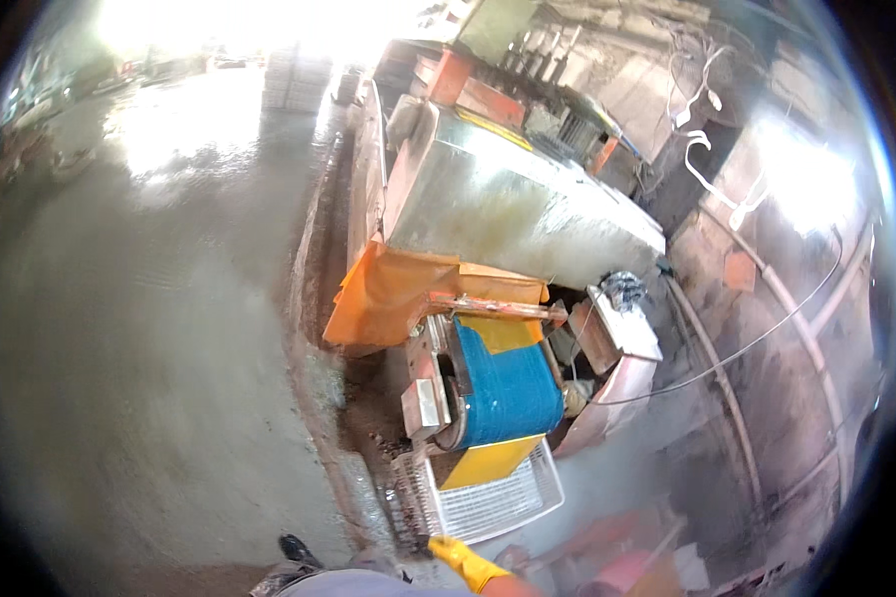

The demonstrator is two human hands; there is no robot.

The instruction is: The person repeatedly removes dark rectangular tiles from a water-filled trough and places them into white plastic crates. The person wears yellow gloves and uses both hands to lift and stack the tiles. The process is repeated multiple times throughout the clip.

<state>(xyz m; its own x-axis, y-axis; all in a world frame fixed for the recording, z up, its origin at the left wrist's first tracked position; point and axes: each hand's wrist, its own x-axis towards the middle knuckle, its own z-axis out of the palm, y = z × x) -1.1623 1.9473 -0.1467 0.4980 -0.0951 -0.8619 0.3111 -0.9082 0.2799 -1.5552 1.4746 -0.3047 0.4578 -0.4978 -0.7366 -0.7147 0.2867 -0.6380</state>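
My right hand (467, 564), in a yellow glove, comes in at the lower edge. Its fingers look stretched out, with the tips close to the near left corner of a white slatted plastic crate (553, 468); whether they touch its rim I cannot tell. Above the crate, a yellow sheet (495, 462) slopes down from the end of a blue conveyor belt (508, 388). White slats show inside the crate below the sheet. My left hand is out of view.
Orange flaps (383, 298) hang below a large metal housing (508, 199) behind the belt. A boxy part (425, 408) juts out left of the belt. Wet grey floor (149, 368) spreads at left; pipes (816, 358) and a cable run at right. Reddish shapes at lower right are blurred.
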